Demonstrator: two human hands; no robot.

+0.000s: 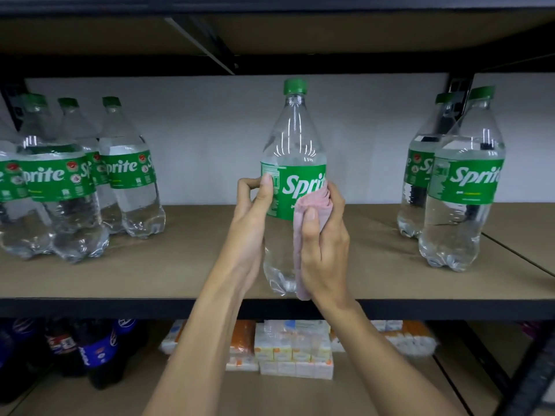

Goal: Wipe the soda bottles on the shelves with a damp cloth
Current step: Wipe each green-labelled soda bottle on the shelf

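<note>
A clear Sprite bottle (293, 139) with a green cap and green label stands upright in the middle of the view, in front of the brown shelf (186, 259). My left hand (250, 217) grips its left side at the label, thumb across the front. My right hand (326, 235) holds a pink cloth (300, 262) pressed against the bottle's right front, over the label and the lower body. The cloth hangs down to the bottle's base. Whether the base rests on the shelf is unclear.
Several Sprite bottles (60, 181) cluster at the shelf's left end, and two more Sprite bottles (462, 187) stand at its right. Below, dark cola bottles (90, 352) sit at the left and stacked small cartons (294, 352) in the middle. A black frame upright (456, 94) rises at the right.
</note>
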